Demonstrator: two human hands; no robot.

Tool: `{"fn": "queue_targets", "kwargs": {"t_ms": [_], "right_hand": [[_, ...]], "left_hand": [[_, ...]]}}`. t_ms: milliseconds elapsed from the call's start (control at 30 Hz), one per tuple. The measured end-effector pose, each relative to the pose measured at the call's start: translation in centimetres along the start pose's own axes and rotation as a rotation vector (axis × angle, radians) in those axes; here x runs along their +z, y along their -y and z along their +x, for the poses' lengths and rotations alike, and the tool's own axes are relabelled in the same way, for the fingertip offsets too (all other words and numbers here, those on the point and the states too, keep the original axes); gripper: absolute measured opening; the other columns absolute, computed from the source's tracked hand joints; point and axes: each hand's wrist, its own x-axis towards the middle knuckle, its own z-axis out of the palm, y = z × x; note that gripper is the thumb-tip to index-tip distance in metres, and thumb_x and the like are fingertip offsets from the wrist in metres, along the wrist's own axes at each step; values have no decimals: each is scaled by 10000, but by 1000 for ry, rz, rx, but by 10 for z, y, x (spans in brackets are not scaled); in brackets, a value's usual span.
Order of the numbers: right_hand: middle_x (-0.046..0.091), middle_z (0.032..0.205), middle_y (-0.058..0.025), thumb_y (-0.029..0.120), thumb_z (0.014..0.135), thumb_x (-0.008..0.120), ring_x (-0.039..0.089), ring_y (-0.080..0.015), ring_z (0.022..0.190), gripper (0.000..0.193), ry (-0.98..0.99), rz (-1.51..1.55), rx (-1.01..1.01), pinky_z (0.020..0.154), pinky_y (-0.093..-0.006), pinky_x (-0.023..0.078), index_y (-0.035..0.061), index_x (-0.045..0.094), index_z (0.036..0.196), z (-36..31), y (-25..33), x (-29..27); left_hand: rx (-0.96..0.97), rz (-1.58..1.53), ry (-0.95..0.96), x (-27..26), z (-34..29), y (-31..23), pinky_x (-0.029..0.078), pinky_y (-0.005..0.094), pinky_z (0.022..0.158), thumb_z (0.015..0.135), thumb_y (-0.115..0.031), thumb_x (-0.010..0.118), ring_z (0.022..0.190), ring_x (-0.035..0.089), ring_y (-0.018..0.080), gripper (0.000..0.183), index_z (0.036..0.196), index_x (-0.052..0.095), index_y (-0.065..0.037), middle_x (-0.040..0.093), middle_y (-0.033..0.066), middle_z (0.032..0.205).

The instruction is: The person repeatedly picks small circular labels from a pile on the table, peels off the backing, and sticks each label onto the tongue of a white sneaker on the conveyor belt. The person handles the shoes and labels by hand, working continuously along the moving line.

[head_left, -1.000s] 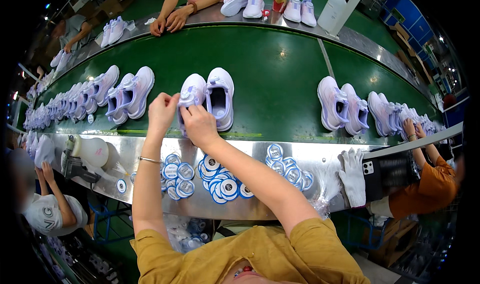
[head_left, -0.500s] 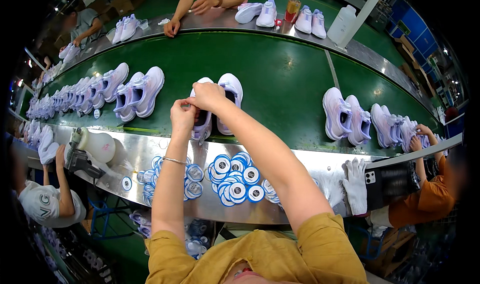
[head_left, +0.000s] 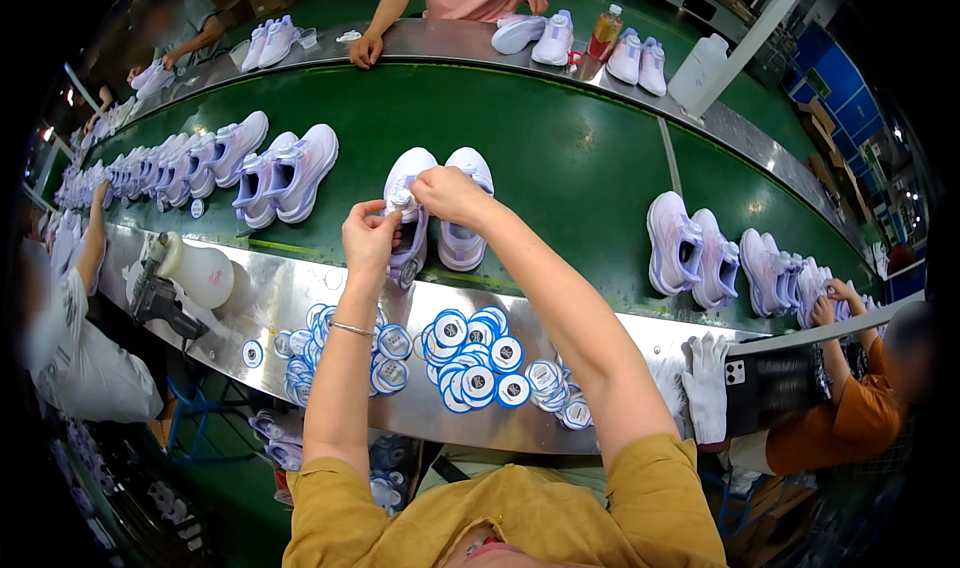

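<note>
A pair of white and lavender sneakers stands on the green belt before me, toes pointing away. At the left sneaker (head_left: 411, 164), my left hand (head_left: 368, 236) has thumb and fingertips pinched together beside the white round dial on its tongue. From the right, my right hand (head_left: 452, 198) closes its fingertips by the same dial, its wrist passing over the right sneaker (head_left: 461, 245). Whatever lies between the fingertips is too small to make out. Nearer me, on the metal ledge, lie heaps of round blue-rimmed tags (head_left: 478, 360).
Rows of sneakers (head_left: 290, 173) line the belt (head_left: 560, 148) at left, with more sneakers (head_left: 675, 243) at right. On the ledge are a tag gun (head_left: 165, 298), a white jug (head_left: 205, 276), white gloves (head_left: 706, 383) and a phone (head_left: 736, 372). Co-workers sit left, right and opposite.
My hands have come slightly apart, and the right one has dropped off the left sneaker's toe, baring the dial. A co-worker at left now reaches toward the belt's sneaker row. The view has shifted slightly.
</note>
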Motion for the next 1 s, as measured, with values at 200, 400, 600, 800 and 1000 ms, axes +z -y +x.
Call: {"fn": "queue_targets", "kwargs": {"t_ms": [200, 400, 600, 800, 1000], "right_hand": [[651, 731, -169, 136, 769, 612, 637, -286, 650, 274, -163, 191, -98, 605, -361, 492, -4, 653, 1000, -10, 13, 14], [655, 739, -182, 199, 745, 683, 646, -268, 657, 328, -74, 198, 0, 595, -352, 491, -25, 651, 982, -3, 17, 15], [656, 761, -196, 215, 783, 647, 649, -304, 692, 281, -102, 162, -1, 627, -372, 495, -35, 638, 912, -1, 21, 22], [642, 789, -222, 200, 812, 614, 623, -381, 746, 229, -176, 128, -35, 659, -426, 481, -26, 625, 847, -4, 28, 27], [643, 788, -218, 222, 807, 620, 624, -384, 753, 232, -167, 100, 20, 657, -443, 482, -8, 635, 840, 4, 31, 31]], "left_hand": [[8, 12, 20, -7, -2, 0, 462, 218, 485, 801, -14, 680, 552, 564, 91, 262, 1024, 551, 33, 612, 46, 678], [26, 23, -7, -9, 3, 3, 463, 218, 487, 809, -16, 670, 554, 564, 90, 255, 1028, 549, 35, 607, 44, 675], [29, 38, 2, -12, 7, 6, 461, 200, 500, 817, -46, 685, 583, 578, 90, 285, 1058, 553, 31, 642, 53, 717], [47, 47, -17, -16, 12, 9, 459, 200, 500, 816, -50, 688, 575, 569, 87, 281, 1051, 556, 30, 634, 45, 705], [55, 42, -17, -19, 20, 8, 457, 199, 499, 816, -51, 688, 570, 566, 85, 273, 1039, 556, 36, 629, 41, 697]]}}
